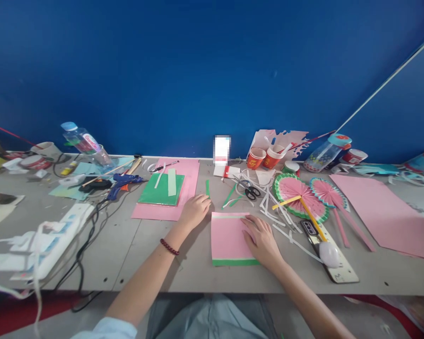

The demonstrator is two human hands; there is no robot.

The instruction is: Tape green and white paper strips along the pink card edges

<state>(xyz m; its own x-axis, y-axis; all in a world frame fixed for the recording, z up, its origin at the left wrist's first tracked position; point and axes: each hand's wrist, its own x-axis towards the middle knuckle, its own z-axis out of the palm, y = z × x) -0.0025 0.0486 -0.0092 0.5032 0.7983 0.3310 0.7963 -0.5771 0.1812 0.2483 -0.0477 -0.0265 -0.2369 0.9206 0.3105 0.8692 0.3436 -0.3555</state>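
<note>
A square pink sheet of paper (229, 240) lies in front of me, with a green band along its near edge and a pale strip near its far edge. My right hand (264, 238) rests on its right side, fingers spread flat. My left hand (195, 211) is just beyond the sheet's left corner, its fingers together at the lower end of a short green paper strip (207, 188). The fingertips hide that end. Left of this hand, a stack of green paper (159, 193) sits on a larger pink sheet (137, 213), a pale green strip on top.
Black-handled scissors (252, 192) lie among white paper strips (268, 207). Pink-and-green paper fans (293, 188) and a phone (309, 228) are to the right. Red paper cups (256, 158) stand behind. Leftward are a blue glue gun (123, 184), power strip (65, 238), cables and a plastic bottle (86, 141).
</note>
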